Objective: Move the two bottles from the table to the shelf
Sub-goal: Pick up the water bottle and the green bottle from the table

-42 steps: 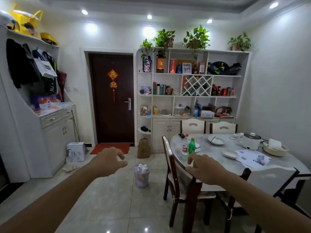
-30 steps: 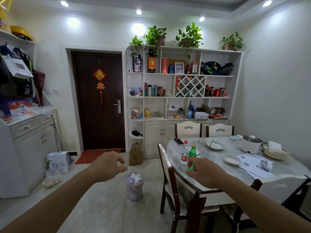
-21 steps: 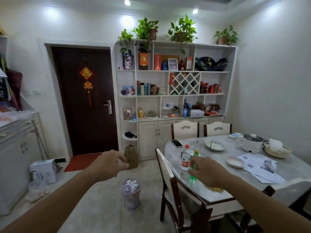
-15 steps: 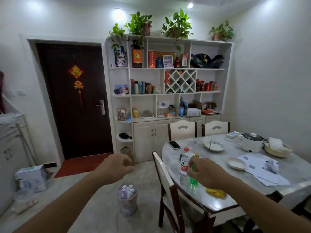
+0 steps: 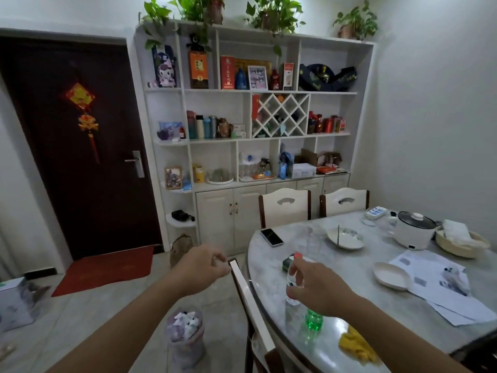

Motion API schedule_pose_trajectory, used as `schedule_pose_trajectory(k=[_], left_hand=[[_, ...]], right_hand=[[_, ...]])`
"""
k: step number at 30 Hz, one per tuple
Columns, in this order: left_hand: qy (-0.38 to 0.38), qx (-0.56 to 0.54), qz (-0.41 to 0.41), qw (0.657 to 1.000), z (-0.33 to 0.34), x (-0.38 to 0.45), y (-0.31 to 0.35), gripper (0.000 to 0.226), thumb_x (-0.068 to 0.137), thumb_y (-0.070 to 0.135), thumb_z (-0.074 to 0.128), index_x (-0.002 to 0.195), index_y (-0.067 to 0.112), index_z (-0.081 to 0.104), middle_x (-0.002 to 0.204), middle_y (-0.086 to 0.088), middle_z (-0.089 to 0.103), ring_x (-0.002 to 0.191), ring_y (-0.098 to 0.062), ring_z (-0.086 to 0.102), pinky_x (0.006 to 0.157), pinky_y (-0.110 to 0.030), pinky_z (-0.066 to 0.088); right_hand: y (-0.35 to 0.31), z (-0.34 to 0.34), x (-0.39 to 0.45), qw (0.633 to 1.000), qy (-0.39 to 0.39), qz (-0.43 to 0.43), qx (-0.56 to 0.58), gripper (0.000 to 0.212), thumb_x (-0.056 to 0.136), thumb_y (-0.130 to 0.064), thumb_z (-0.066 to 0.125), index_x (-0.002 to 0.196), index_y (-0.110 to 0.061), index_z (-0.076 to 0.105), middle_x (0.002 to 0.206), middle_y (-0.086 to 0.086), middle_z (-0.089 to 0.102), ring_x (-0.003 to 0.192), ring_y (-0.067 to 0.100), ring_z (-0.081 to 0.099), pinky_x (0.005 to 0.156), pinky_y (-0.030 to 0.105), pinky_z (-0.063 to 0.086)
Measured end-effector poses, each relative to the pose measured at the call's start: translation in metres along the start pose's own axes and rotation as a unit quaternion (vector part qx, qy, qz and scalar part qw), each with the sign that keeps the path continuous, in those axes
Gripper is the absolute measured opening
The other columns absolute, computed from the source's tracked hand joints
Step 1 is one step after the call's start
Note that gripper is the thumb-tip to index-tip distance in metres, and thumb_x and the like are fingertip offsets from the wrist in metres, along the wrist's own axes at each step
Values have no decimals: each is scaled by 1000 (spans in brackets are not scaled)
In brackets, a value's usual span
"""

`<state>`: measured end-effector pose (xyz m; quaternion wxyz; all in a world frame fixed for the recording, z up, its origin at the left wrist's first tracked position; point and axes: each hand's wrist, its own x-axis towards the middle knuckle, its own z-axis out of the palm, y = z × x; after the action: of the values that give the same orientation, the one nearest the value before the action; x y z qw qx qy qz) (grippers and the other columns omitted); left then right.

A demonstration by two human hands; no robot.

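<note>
Two bottles stand close together near the front left edge of the marble table (image 5: 357, 267). One is a clear water bottle (image 5: 292, 278) with a red cap; the other is a green bottle (image 5: 313, 321) whose base alone shows. My right hand (image 5: 321, 290) reaches over them, fingers apart, thumb and forefinger at the clear bottle's shoulder, and its palm hides the green bottle's top. My left hand (image 5: 205, 265) hangs in the air left of the table, loosely curled and holding nothing. The white shelf unit (image 5: 215, 185) stands against the back wall, crowded with items.
A chair back (image 5: 248, 294) stands at the table's left edge between my hands. A lined bin (image 5: 185, 337) sits on the floor below. On the table lie a phone (image 5: 271, 237), bowl (image 5: 345, 238), plate (image 5: 391, 275), electric pot (image 5: 414, 232), papers (image 5: 443, 294), yellow cloth (image 5: 355, 345).
I have walked closer to the table and the view has tipped down. My right hand has come lower onto the two bottles. My left hand stays curled in the air.
</note>
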<state>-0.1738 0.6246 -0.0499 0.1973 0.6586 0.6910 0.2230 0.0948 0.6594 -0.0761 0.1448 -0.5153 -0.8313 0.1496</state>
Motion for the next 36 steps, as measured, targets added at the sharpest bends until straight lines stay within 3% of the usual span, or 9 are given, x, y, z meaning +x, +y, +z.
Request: schedule_pose_trajectory(k=[5,9,13,18,22,27,31,34,36], left_hand=[[-18,-11,26,999,25,76,-11,29,85,35,67,110,20,68,84,3,71,76,-11,68,65,-26,55],[-74,-24,53,996,52,136,-24,33,85,36,68,114,22,65,88,5,70,80,-9,66,78,-31,58],[-135,-37,88,986,73,199,-37,39,83,39,68,118,22,64,89,2,70,76,-10,67,66,-24,55],[-201,-64,116,970,98,265,-41,47,79,41,73,121,24,61,99,2,68,84,-9,66,64,-18,48],[-236,-89,123,960,130,295,-43,53,76,41,75,124,25,58,102,2,64,88,-10,64,70,-20,50],[-297,-98,108,944,183,312,-51,63,72,37,80,129,22,55,108,-2,64,93,-12,65,73,-21,52],[-325,-148,52,932,218,325,-55,78,69,33,84,136,16,49,116,-7,60,99,-18,63,77,-26,50],[-344,-166,24,924,241,332,-61,99,63,28,90,145,17,35,133,-12,52,111,-24,55,87,-33,50],[-354,-163,28,920,256,336,-63,117,55,27,94,150,18,25,147,-15,42,124,-29,49,96,-38,48]], right_hand=[[23,23,48,1000,11,21,-12,25,80,-48,62,94,-38,43,84,-15,54,68,1,48,60,20,35],[39,43,87,997,22,69,0,31,75,-53,59,99,-37,49,90,-13,60,77,8,55,73,33,47],[47,61,115,991,49,123,15,34,74,-55,61,99,-36,49,89,-12,61,77,8,56,78,38,51],[51,73,128,975,106,194,37,36,72,-58,65,97,-35,52,85,-11,61,74,8,55,67,25,42],[59,80,120,956,136,253,62,37,62,-55,64,90,-34,51,75,-8,56,68,11,52,59,26,42],[88,101,99,924,190,322,82,32,62,-37,74,78,-23,49,63,-11,45,56,8,44,56,22,38],[121,127,85,888,214,382,144,34,54,-38,69,71,-27,41,60,-8,43,52,9,38,55,27,37],[142,150,83,852,228,425,202,42,46,-41,68,79,-28,46,74,-8,52,60,9,43,62,33,47],[152,163,87,826,231,450,249,64,44,-39,79,100,-27,50,95,-8,54,75,8,50,67,29,48]])
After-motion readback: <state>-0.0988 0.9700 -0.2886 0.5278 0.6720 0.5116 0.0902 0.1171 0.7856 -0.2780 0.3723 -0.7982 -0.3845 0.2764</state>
